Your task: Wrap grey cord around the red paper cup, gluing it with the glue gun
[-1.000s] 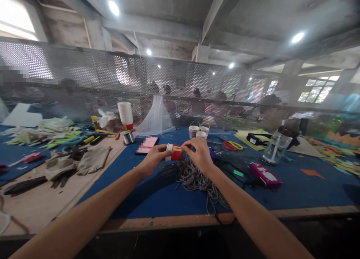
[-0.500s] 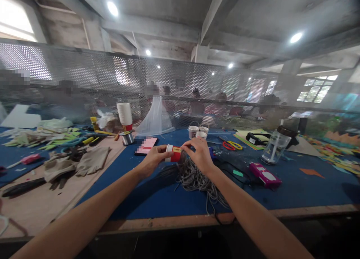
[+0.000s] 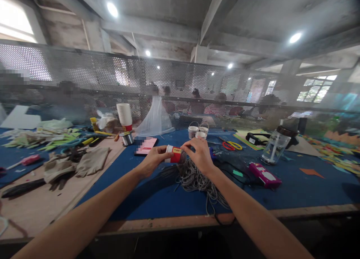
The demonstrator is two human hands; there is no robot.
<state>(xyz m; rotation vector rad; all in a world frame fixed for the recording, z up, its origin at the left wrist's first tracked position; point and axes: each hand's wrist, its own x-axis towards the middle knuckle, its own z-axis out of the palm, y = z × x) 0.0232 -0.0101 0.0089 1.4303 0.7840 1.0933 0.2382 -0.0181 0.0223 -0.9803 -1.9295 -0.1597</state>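
Note:
A red and white paper cup (image 3: 176,155) lies sideways in the air, gripped near its white rim by my left hand (image 3: 152,160). Grey cord (image 3: 183,156) sits around the cup's other end. There my right hand (image 3: 199,153) has thumb and forefinger pinched together on the cord, its fingers partly covering that end. Below both hands, a loose heap of the same cord (image 3: 194,181) spreads over the blue table mat (image 3: 137,202).
Small white buckets (image 3: 193,131), a phone (image 3: 146,145) and stacked paper cups (image 3: 124,114) stand or lie behind. Rightward are scissors (image 3: 232,145), a magenta box (image 3: 264,175) and a clear bottle (image 3: 275,146). Gloves (image 3: 92,160) lie left. A perforated screen (image 3: 174,77) closes the back.
Both hands keep almost the same place. The cup looks slightly turned between them, with its printed label shifted a little; the cord heap looks unchanged.

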